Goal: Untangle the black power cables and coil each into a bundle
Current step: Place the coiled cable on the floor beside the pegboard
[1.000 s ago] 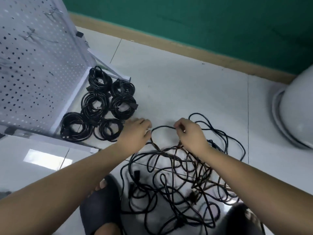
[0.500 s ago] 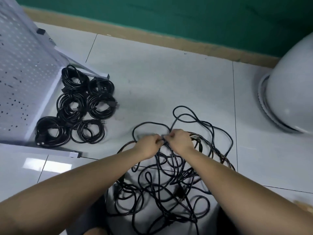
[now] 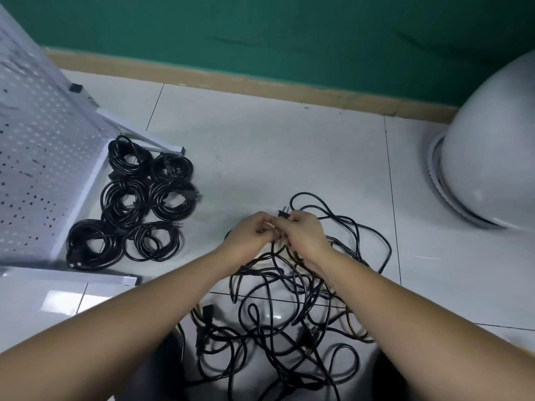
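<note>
Coiled bundles (image 3: 139, 198) lie left of the tangled cables (image 3: 289, 308).

The left hand (image 3: 250, 233) and right hand (image 3: 301, 231), apart a second ago with a cable (image 3: 273, 256) arched between them, now meet over the tangle's (image 3: 275, 314) far edge. A plug (image 3: 282, 214), unseen before, now sticks up from the right hand's fingertips. The loop beyond the left hand half a second ago has drawn in.
</note>
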A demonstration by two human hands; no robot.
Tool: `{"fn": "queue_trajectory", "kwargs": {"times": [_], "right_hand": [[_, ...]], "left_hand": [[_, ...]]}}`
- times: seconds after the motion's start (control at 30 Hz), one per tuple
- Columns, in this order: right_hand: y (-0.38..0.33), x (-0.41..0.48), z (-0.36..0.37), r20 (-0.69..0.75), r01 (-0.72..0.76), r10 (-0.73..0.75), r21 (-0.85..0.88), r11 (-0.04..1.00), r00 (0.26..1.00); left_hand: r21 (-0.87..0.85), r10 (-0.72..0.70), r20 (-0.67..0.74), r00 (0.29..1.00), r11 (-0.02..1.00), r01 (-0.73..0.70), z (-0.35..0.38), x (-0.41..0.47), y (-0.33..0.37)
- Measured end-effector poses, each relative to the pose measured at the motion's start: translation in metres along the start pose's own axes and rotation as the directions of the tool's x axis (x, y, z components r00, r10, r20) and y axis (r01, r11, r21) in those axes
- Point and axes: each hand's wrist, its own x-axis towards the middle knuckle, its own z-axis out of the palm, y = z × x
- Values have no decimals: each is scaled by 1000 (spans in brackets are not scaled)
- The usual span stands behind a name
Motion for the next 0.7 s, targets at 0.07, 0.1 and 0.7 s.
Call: {"fn": "queue_trajectory", "kwargs": {"times": [0.07,0.1,0.7], "right_hand": [[-30,-15,-19,49,45,-47,45,998,998],[-46,-23,-28,71,64,-68,53,997,995],[-287,-279,-159,-66,523,-519,152,839,852]], "left_hand": [[-2,59,24,998,998,-59,-6,-7,22],[11,85,44,995,996,-86,-10,-12,33],[249,352,135,926,893,-376,-42,-164,264]]}}
